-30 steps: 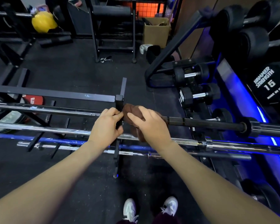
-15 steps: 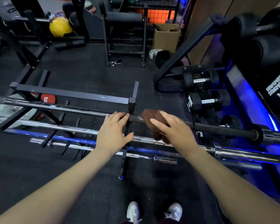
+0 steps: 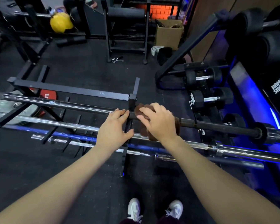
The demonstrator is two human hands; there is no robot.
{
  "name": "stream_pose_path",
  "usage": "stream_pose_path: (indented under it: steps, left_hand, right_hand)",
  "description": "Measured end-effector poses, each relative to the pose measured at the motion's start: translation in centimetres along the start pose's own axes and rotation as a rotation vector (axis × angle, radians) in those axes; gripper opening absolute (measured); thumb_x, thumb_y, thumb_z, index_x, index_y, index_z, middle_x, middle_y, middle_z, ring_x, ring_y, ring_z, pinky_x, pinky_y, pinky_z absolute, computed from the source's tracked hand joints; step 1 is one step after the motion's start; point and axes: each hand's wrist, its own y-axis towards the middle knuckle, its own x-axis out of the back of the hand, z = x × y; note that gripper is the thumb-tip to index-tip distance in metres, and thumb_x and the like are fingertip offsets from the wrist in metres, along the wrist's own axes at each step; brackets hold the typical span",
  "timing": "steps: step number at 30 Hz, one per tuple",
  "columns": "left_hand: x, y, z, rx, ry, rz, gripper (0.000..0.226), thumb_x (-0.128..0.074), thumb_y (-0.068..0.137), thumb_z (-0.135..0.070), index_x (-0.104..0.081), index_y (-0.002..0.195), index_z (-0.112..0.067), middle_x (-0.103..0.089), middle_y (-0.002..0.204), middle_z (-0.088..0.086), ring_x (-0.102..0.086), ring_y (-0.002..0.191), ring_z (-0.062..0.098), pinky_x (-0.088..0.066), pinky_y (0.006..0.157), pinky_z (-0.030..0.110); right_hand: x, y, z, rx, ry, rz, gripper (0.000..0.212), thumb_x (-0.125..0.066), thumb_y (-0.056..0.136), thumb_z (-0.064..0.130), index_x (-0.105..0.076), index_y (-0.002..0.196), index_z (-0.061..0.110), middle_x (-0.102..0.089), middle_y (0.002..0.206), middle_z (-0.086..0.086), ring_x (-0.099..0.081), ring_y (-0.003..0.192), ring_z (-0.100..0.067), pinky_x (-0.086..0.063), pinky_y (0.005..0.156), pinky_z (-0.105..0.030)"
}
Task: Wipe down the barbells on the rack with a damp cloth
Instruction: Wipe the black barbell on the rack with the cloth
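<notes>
while left hand [image 3: 113, 129] rests on black barbell [image 3: 217, 125], right grip [image 3: 158, 122] has slid brown cloth [image 3: 141, 110] leftward.

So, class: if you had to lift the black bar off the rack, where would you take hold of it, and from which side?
Probably the bare shaft of the black bar, between the cloth and the collar, from above. It lies level on top of the rack, nothing over it, and is thin enough for fingers to curl round.
</notes>
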Motion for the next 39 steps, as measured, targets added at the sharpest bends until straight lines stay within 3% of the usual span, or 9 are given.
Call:
stream_pose_path:
  steps: [7, 11, 15, 18, 22, 27, 30, 35, 39]
  left_hand:
    - [-0.4, 0.0, -0.4, 0.012, -0.043, 0.006, 0.068, -0.067, 0.081, -0.037, -0.042, 0.142, -0.021, -0.041, 0.144, -0.009, -0.024, 0.140, 0.009, -0.028, 0.107, 0.021]
    - [-0.7, 0.0, -0.7, 0.008, -0.060, -0.014, 0.068, -0.068, 0.079, -0.034, -0.043, 0.141, -0.019, -0.044, 0.143, -0.007, -0.026, 0.140, 0.011, -0.027, 0.108, 0.022]
    - [-0.3, 0.0, -0.2, 0.005, -0.034, -0.008, 0.069, -0.069, 0.078, -0.034, -0.045, 0.140, -0.019, -0.045, 0.141, -0.007, -0.028, 0.139, 0.011, -0.028, 0.107, 0.023]
    - [0.1, 0.1, 0.2, 0.018, -0.026, -0.005, 0.068, -0.069, 0.077, -0.034, -0.046, 0.140, -0.021, -0.045, 0.141, -0.009, -0.029, 0.138, 0.009, -0.032, 0.105, 0.024]
    - [0.1, -0.1, 0.1, 0.026, -0.058, -0.004, 0.068, -0.069, 0.078, -0.033, -0.046, 0.140, -0.020, -0.044, 0.141, -0.010, -0.028, 0.138, 0.008, -0.031, 0.105, 0.023]
    - [-0.3, -0.1, -0.5, 0.034, -0.080, -0.019, 0.066, -0.068, 0.078, -0.031, -0.046, 0.140, -0.019, -0.044, 0.141, -0.007, -0.027, 0.138, 0.011, -0.029, 0.107, 0.023]
    - [-0.3, -0.1, -0.5, 0.021, -0.041, -0.012, 0.067, -0.068, 0.078, -0.032, -0.045, 0.140, -0.018, -0.044, 0.141, -0.006, -0.029, 0.138, 0.012, -0.030, 0.106, 0.024]
    - [0.0, 0.0, -0.2, 0.033, -0.039, 0.001, 0.067, -0.069, 0.078, -0.032, -0.047, 0.139, -0.020, -0.046, 0.139, -0.008, -0.030, 0.137, 0.010, -0.033, 0.104, 0.025]
    - [-0.3, -0.1, -0.6, 0.043, -0.058, -0.005, 0.067, -0.068, 0.078, -0.032, -0.045, 0.140, -0.020, -0.044, 0.140, -0.010, -0.028, 0.137, 0.009, -0.035, 0.103, 0.025]
  right_hand:
    - [2.1, -4.4, -7.3, 0.056, 0.046, -0.103, 0.031, -0.057, 0.088, 0.037, -0.073, 0.104, 0.016, -0.063, 0.111, -0.014, -0.061, 0.087, -0.034, -0.053, 0.073, -0.043]
    - [-0.3, -2.4, -2.1, 0.080, 0.081, -0.101, 0.026, -0.067, 0.081, 0.029, -0.072, 0.101, 0.013, -0.064, 0.112, -0.016, -0.061, 0.093, -0.036, -0.050, 0.083, -0.042]
    - [-0.9, -0.6, -0.1, 0.157, 0.086, 0.013, 0.037, -0.081, 0.067, 0.016, -0.072, 0.103, 0.014, -0.064, 0.112, -0.017, -0.062, 0.092, -0.037, -0.054, 0.077, -0.042]
    - [1.2, -2.2, -3.7, 0.195, 0.091, 0.036, 0.034, -0.076, 0.074, 0.017, -0.071, 0.108, 0.019, -0.063, 0.118, -0.014, -0.063, 0.094, -0.037, -0.055, 0.073, -0.042]
    - [2.6, -4.7, -8.0, 0.185, 0.078, -0.026, 0.027, -0.059, 0.087, 0.026, -0.065, 0.113, 0.025, -0.061, 0.122, -0.014, -0.061, 0.095, -0.035, -0.054, 0.079, -0.044]
    - [0.8, -2.8, -3.0, 0.173, 0.109, -0.095, 0.024, -0.066, 0.077, 0.017, -0.074, 0.099, 0.014, -0.065, 0.113, -0.017, -0.061, 0.091, -0.038, -0.054, 0.079, -0.044]
    - [-0.3, -0.6, 0.5, 0.220, 0.127, -0.045, 0.026, -0.057, 0.077, 0.018, -0.075, 0.096, 0.014, -0.066, 0.109, -0.016, -0.062, 0.090, -0.037, -0.055, 0.078, -0.041]
    - [1.7, -3.2, -5.4, 0.267, 0.113, -0.003, 0.033, -0.075, 0.070, 0.009, -0.074, 0.102, 0.017, -0.064, 0.116, -0.014, -0.055, 0.099, -0.029, -0.053, 0.077, -0.040]
    - [2.2, -4.7, -7.3, 0.187, 0.076, -0.098, 0.026, -0.071, 0.075, 0.013, -0.073, 0.100, 0.019, -0.062, 0.116, -0.012, -0.052, 0.096, -0.028, -0.053, 0.078, -0.040]
